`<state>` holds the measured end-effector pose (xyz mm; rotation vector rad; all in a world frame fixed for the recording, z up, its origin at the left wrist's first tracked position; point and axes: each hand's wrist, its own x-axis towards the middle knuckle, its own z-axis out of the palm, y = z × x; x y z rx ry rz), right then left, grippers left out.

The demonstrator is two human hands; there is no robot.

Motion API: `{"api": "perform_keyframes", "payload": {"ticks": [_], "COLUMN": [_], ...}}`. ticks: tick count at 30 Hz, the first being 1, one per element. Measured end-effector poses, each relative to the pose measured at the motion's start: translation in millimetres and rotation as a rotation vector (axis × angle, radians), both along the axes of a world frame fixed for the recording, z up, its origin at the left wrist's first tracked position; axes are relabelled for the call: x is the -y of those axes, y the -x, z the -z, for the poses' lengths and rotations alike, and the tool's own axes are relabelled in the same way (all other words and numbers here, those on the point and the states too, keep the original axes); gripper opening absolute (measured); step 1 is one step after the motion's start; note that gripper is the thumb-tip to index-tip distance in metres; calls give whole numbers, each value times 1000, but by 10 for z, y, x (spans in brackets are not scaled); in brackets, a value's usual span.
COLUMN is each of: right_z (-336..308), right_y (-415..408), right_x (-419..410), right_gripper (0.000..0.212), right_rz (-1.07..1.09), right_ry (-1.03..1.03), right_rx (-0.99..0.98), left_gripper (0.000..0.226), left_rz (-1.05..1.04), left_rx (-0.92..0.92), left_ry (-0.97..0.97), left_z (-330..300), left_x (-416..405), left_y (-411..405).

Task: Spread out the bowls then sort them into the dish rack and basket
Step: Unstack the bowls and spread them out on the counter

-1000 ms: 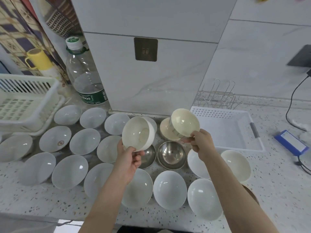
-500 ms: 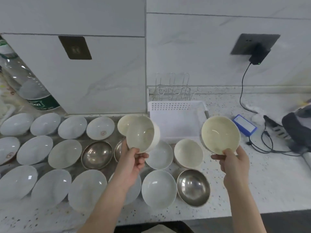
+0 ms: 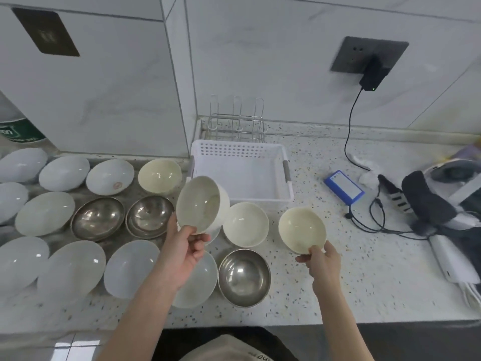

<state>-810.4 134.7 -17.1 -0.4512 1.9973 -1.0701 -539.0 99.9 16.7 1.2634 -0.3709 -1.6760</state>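
Observation:
My left hand [image 3: 186,250] grips a cream bowl [image 3: 201,204] by its rim, tilted and raised in front of the white basket [image 3: 240,170]. My right hand [image 3: 322,261] pinches the near rim of a second cream bowl [image 3: 302,229], low over the counter to the right of another cream bowl [image 3: 245,224]. Several white bowls [image 3: 70,267] and steel bowls [image 3: 97,218] lie spread over the left and middle of the counter. A wire dish rack [image 3: 236,123] stands behind the basket against the wall.
A blue box [image 3: 344,187] lies right of the basket, with a black cable [image 3: 350,126] running up to a wall charger. A dark headset and white devices [image 3: 440,204] crowd the far right. A plastic bottle [image 3: 15,128] stands at the far left.
The view has swung to the right. My right hand has lowered its cream bowl toward the counter, right of the basket's front. My left hand keeps its bowl raised.

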Motion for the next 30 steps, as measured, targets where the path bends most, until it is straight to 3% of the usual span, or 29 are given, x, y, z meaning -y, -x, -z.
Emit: {"api": "perform_keyframes", "payload": {"ticks": [12,23,30], "right_z": [199,223,271], "right_y": [-28,-46,-52], "right_x": [139,198,164], "right_gripper": [51,43,53], "right_rz": [-82,-74,-74], "right_ry": [-13,8,-12], "right_rx": [94,106,119], "left_gripper": [55,50,56], "left_rz": [-49,-6,12], "left_rx": [39,52,90], "left_ry": [-20,-10,27], "left_z": [30,48,87], "left_x": [-68,-83,-75], "left_y": [132,191,291]}}
